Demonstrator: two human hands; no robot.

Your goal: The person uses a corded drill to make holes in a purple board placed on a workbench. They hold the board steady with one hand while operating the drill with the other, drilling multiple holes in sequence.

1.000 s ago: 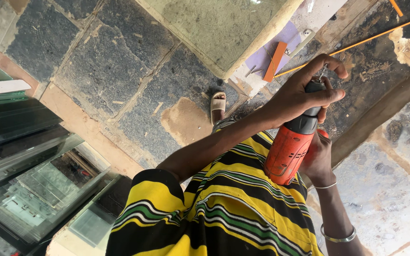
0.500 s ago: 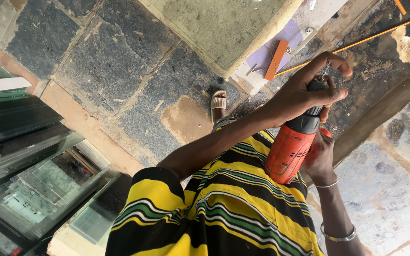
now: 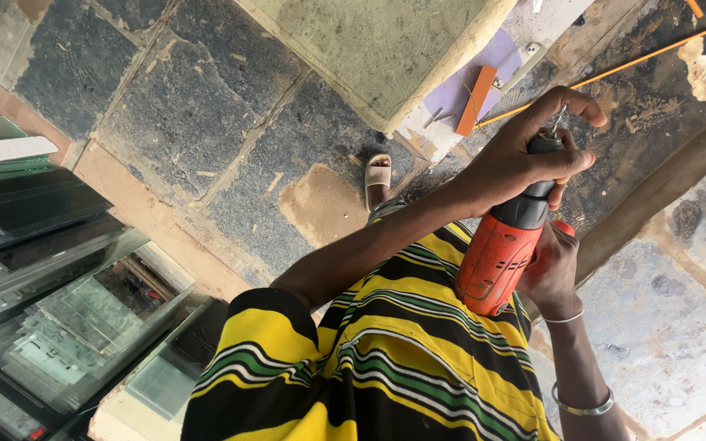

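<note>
1. Left hand point(image 3: 525, 155): wrapped over the black front end of the drill point(image 3: 496, 257). Thumb and forefinger are curled round the bit point(image 3: 560, 120) at its base.
2. Right hand point(image 3: 551, 269): closed round the drill's grip, below and behind the orange body. Its fingers are largely hidden, so the trigger finger cannot be made out. Two bangles point(image 3: 582, 404) are worn on this wrist.
3. Position: the drill is held in the air between both hands, in front of the striped shirt point(image 3: 386, 359) and above the stone floor point(image 3: 165, 106).
4. Axis: the long axis runs from the orange body at lower left to the bit at upper right of the view. The bit is pointed away from the body, towards the floor near a long orange rod point(image 3: 614, 72).
5. Technique, as judged: the front end is best gripped firmly and squarely, with the bit kept in line with the axis. The fingertips are best kept off the bit's tip, and the trigger is best pressed lightly or not at all.
6. Surroundings: a sandal point(image 3: 378, 174) is seen beyond the shirt, and stacked glass panes point(image 3: 59, 327) lie at the left.
</note>
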